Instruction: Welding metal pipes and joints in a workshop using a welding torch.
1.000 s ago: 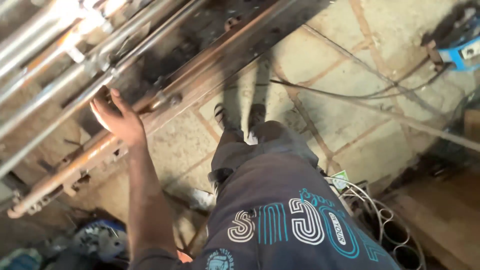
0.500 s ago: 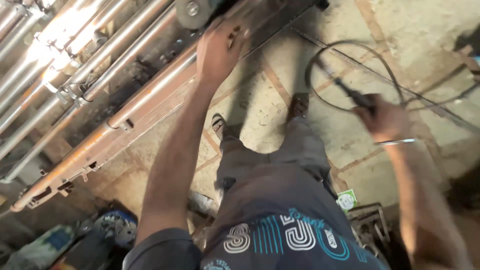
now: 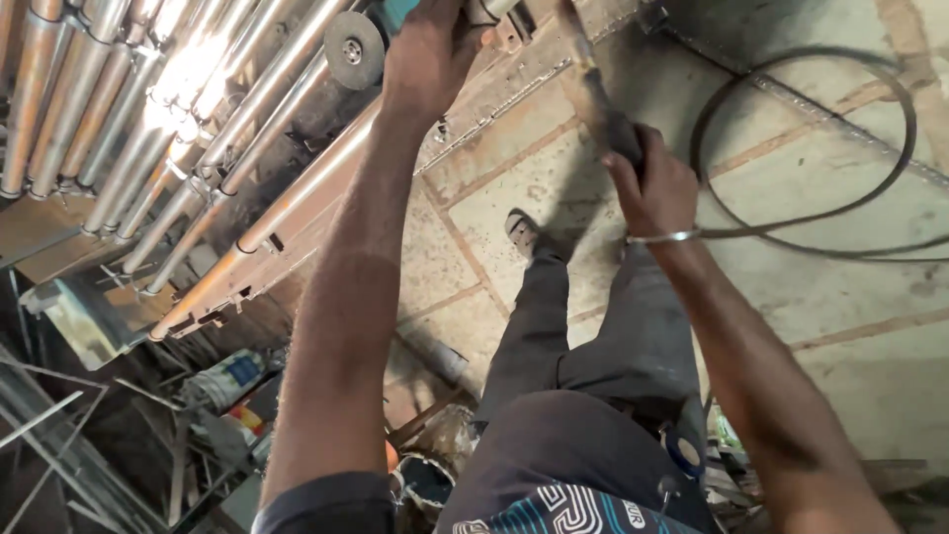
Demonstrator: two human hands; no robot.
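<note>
My left hand [image 3: 432,54] is closed around the body of a teal angle grinder [image 3: 395,15] at the top edge; its grey disc [image 3: 354,49] sits just left of my fingers, over the metal pipes [image 3: 188,109]. My right hand [image 3: 647,183], with a metal bangle on the wrist, grips the dark lower end of a long brownish bar [image 3: 593,94] that slants up toward the grinder. A black cable [image 3: 791,218] loops across the floor from beside that hand. Whether the bar is part of the grinder is hidden.
A rusty metal rail [image 3: 287,208] and shiny pipes run diagonally on the left. Scrap metal, cans and a bottle [image 3: 232,376] lie at lower left. My legs and a sandalled foot [image 3: 521,232] stand on the tiled concrete floor [image 3: 850,326].
My left hand has moved up along the rail and closed on the grinder. My right hand has come into view and swung left, now gripping the bar with the cable loop to its right.
</note>
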